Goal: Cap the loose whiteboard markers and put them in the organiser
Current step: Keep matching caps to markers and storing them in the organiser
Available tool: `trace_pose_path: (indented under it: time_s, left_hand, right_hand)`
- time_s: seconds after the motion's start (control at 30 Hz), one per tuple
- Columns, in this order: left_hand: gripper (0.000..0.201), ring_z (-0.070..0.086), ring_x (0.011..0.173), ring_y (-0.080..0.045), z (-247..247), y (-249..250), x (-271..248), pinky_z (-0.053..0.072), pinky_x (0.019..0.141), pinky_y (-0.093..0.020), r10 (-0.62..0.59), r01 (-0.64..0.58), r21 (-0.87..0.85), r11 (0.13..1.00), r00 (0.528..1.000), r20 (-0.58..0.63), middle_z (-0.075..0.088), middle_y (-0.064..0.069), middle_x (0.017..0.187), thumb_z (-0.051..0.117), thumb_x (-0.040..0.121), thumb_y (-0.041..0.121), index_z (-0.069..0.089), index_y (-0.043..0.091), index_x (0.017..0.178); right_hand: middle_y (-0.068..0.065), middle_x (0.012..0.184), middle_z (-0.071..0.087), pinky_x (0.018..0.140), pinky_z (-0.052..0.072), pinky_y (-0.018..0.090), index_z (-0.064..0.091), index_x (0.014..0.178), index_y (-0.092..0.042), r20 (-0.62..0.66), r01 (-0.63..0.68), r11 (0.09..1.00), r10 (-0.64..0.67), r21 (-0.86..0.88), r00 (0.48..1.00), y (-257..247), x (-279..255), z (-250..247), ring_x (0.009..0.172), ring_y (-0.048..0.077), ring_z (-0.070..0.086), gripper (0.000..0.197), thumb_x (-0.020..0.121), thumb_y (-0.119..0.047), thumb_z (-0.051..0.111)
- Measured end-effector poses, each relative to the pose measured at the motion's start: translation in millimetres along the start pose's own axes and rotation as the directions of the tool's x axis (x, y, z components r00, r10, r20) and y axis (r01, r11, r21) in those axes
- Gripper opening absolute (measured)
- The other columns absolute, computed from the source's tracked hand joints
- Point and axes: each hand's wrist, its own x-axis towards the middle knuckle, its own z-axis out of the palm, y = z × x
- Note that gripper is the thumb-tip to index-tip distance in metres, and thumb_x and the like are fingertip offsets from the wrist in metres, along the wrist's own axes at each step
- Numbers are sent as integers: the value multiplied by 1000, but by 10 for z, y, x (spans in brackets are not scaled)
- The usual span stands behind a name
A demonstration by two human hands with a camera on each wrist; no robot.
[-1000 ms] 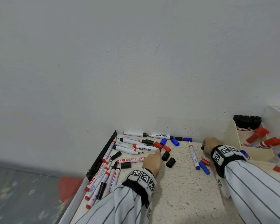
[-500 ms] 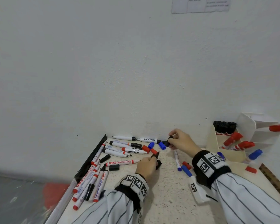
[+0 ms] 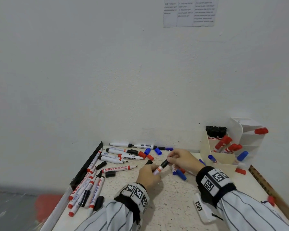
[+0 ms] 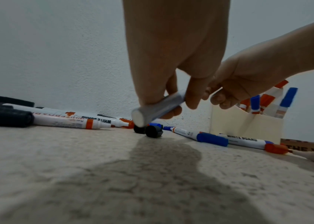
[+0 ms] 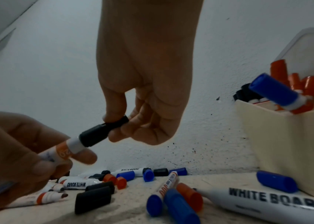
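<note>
A white marker with an orange band (image 3: 158,170) is held above the table, its barrel gripped by my left hand (image 3: 154,171). My right hand (image 3: 170,160) pinches a black cap (image 3: 164,163) that sits over the marker's tip. In the right wrist view the cap (image 5: 102,132) is between thumb and fingers of the right hand (image 5: 120,122), with a white collar showing below it. The left wrist view shows the marker's butt end (image 4: 139,118) in the left hand (image 4: 171,104). The cream organiser (image 3: 223,160) at the right holds several capped markers.
Several uncapped markers (image 3: 90,185) lie along the table's left edge and by the wall (image 3: 123,155). Loose black caps (image 3: 110,173), blue caps (image 3: 158,151) and red caps (image 3: 149,157) are scattered around. A wooden ruler (image 3: 264,182) lies along the right edge.
My right hand came back from the wall with the black cap to meet the left hand. The left hand lifted a marker, and the cap now covers its tip.
</note>
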Motion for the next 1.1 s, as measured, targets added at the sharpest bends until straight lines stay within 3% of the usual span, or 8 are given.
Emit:
trace_pose_path:
  time_s: [0.13,0.2,0.3,0.47,0.67,0.77,0.93,1.1]
  left_hand:
    - [28,50,74,-2,51,0,-26,40,65,-10,72,-72,8,997,993,-89,55,6,86,67,82,10,58,15,108]
    - [18,52,76,-5,76,33,-49,45,71,-15,105,-101,61,993,993,-62,58,6,85,63,87,23,64,17,104]
    - [25,53,75,-11,130,86,-70,50,80,-32,126,-126,103,987,992,14,63,1,86,49,95,35,67,20,100]
    - [29,46,61,-5,220,179,-114,40,65,-23,184,-189,99,977,981,56,55,7,71,41,99,32,66,17,97]
    - [32,30,37,-4,249,313,-162,26,36,-17,39,-3,-170,985,977,208,45,6,65,35,100,35,58,18,85]
    - [34,26,34,-5,267,340,-170,21,35,-16,-3,81,-279,957,964,267,43,5,64,34,100,38,57,17,85]
    - [29,31,32,-1,325,324,-191,26,35,-16,86,-46,-222,974,981,176,50,6,64,40,100,32,62,21,84]
    - [22,42,44,0,386,334,-153,37,49,-16,194,-172,-243,955,978,70,59,4,70,47,97,27,66,25,85]
  right_hand:
    - [-3,69,60,62,42,19,60,89,-16,33,-24,987,29,-160,999,93,-59,-44,62,8,51,18,94,-31,52]
    - [-4,62,54,62,38,20,57,75,-17,25,-33,979,39,-203,999,122,-94,-62,59,8,48,33,97,-39,44]
    - [-3,60,44,57,30,23,47,65,-16,-35,-53,964,45,-261,998,131,-166,-87,57,9,40,48,98,-47,33]
    - [-3,57,36,54,26,24,40,60,-17,-56,-62,973,51,-221,997,159,-253,-123,53,10,33,47,100,-42,31]
    - [-6,58,35,52,28,19,42,72,-18,23,-3,990,6,-140,1000,179,-343,-208,52,7,32,40,101,-41,26]
    - [-8,62,36,56,31,20,43,76,-18,47,40,994,-35,-103,998,192,-374,-243,56,7,34,37,101,-41,27]
    - [-3,71,43,70,34,27,49,74,-15,39,53,980,-47,-193,998,284,-323,-272,69,12,41,44,98,-47,30]
    - [-4,65,46,60,35,23,46,69,-18,-44,100,973,-112,-207,993,280,-307,-304,59,9,42,37,98,-40,40]
